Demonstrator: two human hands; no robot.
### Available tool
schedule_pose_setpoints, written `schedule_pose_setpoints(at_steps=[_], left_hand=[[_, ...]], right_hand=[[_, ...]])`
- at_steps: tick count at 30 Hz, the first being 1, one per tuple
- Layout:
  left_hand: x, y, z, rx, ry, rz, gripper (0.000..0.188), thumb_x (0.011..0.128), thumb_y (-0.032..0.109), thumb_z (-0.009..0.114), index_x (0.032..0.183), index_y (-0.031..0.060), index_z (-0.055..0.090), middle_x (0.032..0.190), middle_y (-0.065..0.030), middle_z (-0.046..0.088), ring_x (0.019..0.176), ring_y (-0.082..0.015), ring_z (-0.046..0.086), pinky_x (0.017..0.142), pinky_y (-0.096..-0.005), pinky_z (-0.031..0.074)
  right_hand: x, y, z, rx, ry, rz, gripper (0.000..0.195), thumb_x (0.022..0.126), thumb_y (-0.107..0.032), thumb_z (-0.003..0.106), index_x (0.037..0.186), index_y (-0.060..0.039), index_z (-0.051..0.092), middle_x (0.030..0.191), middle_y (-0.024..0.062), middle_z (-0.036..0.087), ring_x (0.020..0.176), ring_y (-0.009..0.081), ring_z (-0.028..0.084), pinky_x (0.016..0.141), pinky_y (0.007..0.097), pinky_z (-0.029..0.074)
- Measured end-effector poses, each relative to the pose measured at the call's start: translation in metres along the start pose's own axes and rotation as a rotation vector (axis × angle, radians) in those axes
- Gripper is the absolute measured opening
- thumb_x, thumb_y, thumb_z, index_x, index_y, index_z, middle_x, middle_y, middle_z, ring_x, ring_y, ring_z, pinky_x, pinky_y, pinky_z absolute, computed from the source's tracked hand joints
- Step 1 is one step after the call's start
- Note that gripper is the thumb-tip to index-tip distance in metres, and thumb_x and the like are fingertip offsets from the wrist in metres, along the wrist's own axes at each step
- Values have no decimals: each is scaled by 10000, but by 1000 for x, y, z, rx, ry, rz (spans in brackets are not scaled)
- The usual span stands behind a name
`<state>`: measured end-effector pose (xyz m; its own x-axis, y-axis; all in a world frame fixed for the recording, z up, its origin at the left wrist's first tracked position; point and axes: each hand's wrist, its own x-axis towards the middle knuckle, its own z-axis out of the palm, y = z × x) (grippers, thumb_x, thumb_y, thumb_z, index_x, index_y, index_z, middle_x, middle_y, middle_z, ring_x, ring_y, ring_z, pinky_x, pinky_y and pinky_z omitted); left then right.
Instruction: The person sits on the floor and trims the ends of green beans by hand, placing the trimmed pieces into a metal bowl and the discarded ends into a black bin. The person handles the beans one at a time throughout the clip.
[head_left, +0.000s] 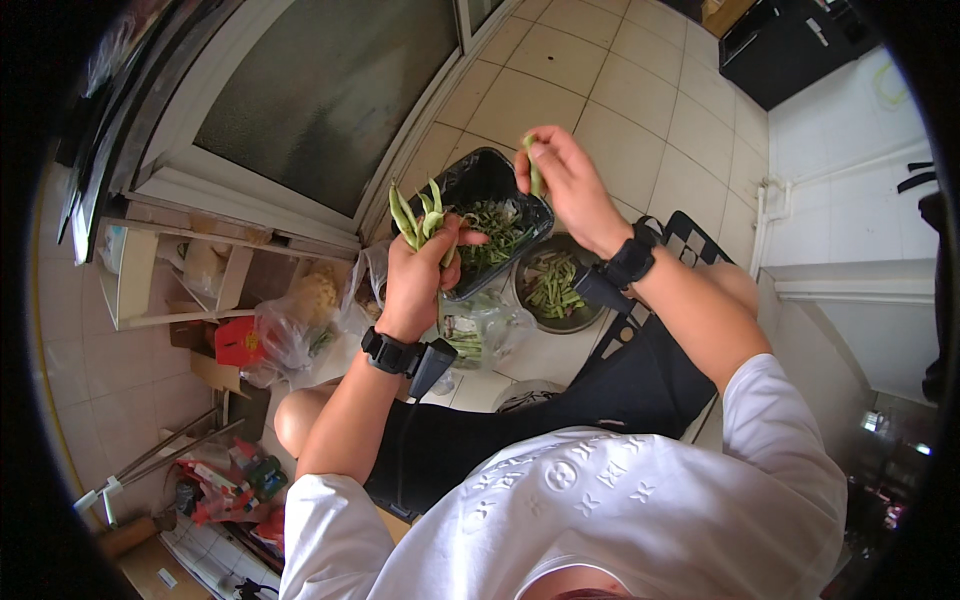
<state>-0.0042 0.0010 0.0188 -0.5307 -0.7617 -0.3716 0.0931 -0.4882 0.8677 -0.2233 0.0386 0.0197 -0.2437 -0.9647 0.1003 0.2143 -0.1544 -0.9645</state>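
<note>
My left hand is closed around several green bean pods, whose tips stick up past the fingers. Raised to the right, my right hand pinches a single green bean piece between thumb and fingers. Below and between the hands stands a black bin lined with a dark plastic bag, with green trimmings inside. A round metal bowl sits on the floor under my right wrist, and cut green beans lie in it. My right forearm covers part of its rim.
A clear plastic bag with more green beans lies beside the bowl. Further left are other plastic bags, a red box and a white shelf. A framed glass door borders the tiled floor.
</note>
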Motion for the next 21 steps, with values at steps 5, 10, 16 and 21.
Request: schedule_pose_setpoints(at_steps=[5,10,16,21], left_hand=[[1,1,2,-25,-33,-20,184,1048,182,536,1118,26,603,918,-116,728,499,-85,408,470,-248,328],[2,-3,4,-11,-30,-13,180,1045,180,535,1111,29,605,885,-108,720,497,-83,418,461,-248,324],[18,-10,-15,-182,175,21,139,1026,159,554,1046,27,592,895,-112,708,523,-90,409,479,-266,340],[14,-6,-23,-189,273,36,183,1022,187,595,1069,14,634,796,-25,598,563,-90,410,507,-269,334]], right_hand=[[-20,-1,21,-345,-269,79,159,1023,-169,620,1134,-66,573,761,-70,394,643,55,359,585,222,321],[-22,-2,28,-678,-201,-223,125,939,-116,683,943,-11,616,840,118,648,698,249,658,622,349,502],[-30,-8,34,-550,-122,-351,112,947,-110,689,953,-14,631,834,84,635,636,195,604,576,309,471],[-19,-6,26,-703,-23,-237,110,916,-123,742,927,-17,716,769,58,615,593,135,543,550,279,428]])
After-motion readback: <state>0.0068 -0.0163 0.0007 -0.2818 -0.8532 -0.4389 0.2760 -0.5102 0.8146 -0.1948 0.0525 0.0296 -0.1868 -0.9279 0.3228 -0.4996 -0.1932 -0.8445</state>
